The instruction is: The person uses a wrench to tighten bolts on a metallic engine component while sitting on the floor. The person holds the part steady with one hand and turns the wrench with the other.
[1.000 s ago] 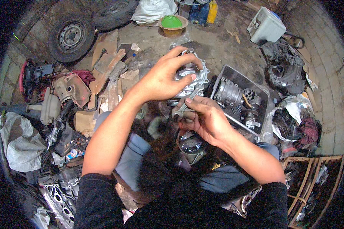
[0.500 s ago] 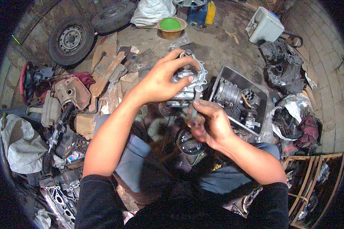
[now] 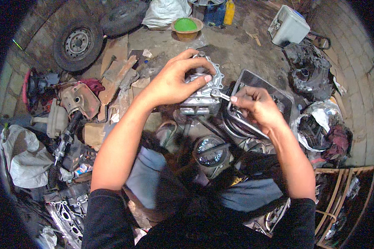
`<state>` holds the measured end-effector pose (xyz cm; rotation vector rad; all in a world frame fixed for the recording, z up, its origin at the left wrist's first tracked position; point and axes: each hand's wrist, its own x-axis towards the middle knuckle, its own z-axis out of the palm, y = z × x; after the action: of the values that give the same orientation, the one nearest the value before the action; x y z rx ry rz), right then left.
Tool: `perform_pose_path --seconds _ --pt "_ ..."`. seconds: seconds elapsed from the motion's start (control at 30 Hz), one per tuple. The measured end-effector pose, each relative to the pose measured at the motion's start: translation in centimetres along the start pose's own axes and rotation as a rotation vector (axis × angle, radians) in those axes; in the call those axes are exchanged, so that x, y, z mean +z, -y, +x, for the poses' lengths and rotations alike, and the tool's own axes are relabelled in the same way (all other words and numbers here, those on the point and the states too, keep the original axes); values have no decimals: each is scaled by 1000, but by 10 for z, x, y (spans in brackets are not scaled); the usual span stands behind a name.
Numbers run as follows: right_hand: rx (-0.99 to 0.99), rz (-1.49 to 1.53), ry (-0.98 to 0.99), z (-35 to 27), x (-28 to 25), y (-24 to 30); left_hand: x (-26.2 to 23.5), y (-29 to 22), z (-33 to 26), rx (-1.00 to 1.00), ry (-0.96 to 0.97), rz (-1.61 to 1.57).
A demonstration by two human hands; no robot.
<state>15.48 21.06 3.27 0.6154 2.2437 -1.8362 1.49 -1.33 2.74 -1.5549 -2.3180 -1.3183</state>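
A silvery cast-metal housing (image 3: 203, 101) with a scalloped, bolt-holed flange stands upright in front of me. My left hand (image 3: 172, 81) grips its upper part, fingers curled over the top and thumb pressed on the near face. In my right hand (image 3: 259, 108) a small metal wrench (image 3: 222, 96) is pinched between thumb and fingers. It points to the left, its head at a bolt on the housing's lower right side. Beneath my hands, between my knees, sits a round can (image 3: 210, 151) holding dark, shiny liquid, with a bar lying across it.
Right of the housing is a rectangular tray (image 3: 246, 74) of metal parts, partly behind my right hand. Farther right lie dark castings (image 3: 309, 74) and an open sack (image 3: 320, 120). Scrap parts and a white sack (image 3: 27, 155) crowd the left. A wheel (image 3: 78, 43) leans at the back left.
My right hand has moved right and slightly up. The wrench has swung from pointing down to lying nearly sideways, its head still by the bolt. My left hand stays on the housing.
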Motion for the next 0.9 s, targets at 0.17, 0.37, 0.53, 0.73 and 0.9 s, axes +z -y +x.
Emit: perform_pose_path --seconds 0.17,0.37,0.53,0.73,0.9 --pt "-106 -120 -54 43 -9 13 2 -2 2 -60 -4 24" --pt "-199 193 45 84 8 8 11 10 8 -52 -45 -58" --pt "-317 82 -134 93 22 2 16 12 11 -34 -71 -90" --pt "-433 141 -289 95 29 15 26 13 19 35 -159 -169" --pt "-379 290 -269 66 12 40 25 21 19 65 -176 -257"
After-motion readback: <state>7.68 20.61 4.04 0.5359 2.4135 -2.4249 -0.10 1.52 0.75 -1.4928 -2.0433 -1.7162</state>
